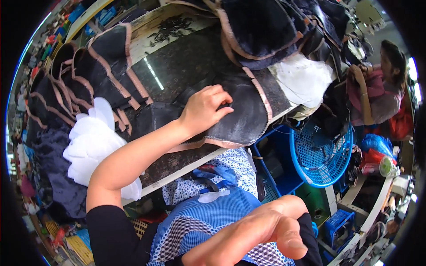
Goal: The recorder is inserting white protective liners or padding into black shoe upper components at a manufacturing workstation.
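My left hand [206,108] rests on a shiny black panel [244,113] with a pinkish-brown taped edge, which lies on the dark tabletop [177,57]. Its fingers are curled and closed, the thumb alongside; whatever lies beneath them is hidden. Raised close in front of me is my right hand [262,228], away from the table, above my blue checked apron [222,206]. The thumb stands apart and the other fingers stretch toward the lower left, partly cut off by the frame edge. I see nothing held in it.
More edged black panels [111,48] lie at the left, and a dark furry pile [257,26] at the far right. White sheet stacks [91,142] flank the work. A blue basket [321,177] stands right of the table, near a seated co-worker [377,97].
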Motion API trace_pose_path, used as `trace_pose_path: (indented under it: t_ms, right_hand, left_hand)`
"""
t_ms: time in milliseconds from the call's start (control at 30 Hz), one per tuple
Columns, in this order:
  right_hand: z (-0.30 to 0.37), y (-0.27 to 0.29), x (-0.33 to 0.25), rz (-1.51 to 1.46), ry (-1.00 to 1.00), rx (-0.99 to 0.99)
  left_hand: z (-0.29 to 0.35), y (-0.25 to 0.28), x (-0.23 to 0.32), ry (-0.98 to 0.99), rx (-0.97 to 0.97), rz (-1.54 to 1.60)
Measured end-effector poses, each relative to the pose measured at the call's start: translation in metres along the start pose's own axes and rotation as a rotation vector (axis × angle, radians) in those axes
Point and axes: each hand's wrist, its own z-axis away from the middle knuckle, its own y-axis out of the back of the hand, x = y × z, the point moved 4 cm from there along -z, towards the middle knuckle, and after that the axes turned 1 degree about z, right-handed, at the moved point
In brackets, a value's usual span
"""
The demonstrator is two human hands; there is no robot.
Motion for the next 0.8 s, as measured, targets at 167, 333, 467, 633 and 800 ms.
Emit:
trace_pose_path:
  t_ms: [167,333,467,633,800]
  right_hand:
    - [0.008,0.004,-0.003,0.097,0.156,-0.22]
    - [0.025,-0.009,0.001,0.136,0.247,-0.124]
    - [0.053,0.011,0.0,0.494,0.238,0.068]
    - [0.165,0.034,-0.018,1.078,0.091,0.787]
    - [0.253,0.044,-0.07,1.196,0.197,1.56]
  left_hand:
    - [-0.006,0.001,0.003,-0.055,0.024,-0.064]
    - [-0.013,-0.007,0.019,-0.146,-0.065,-0.302]
    - [-0.023,-0.008,0.014,-0.118,-0.144,-0.325]
    - [-0.026,-0.018,0.099,-0.358,-0.267,-0.096]
    - [0.017,-0.087,0.142,-0.61,-0.716,0.058]
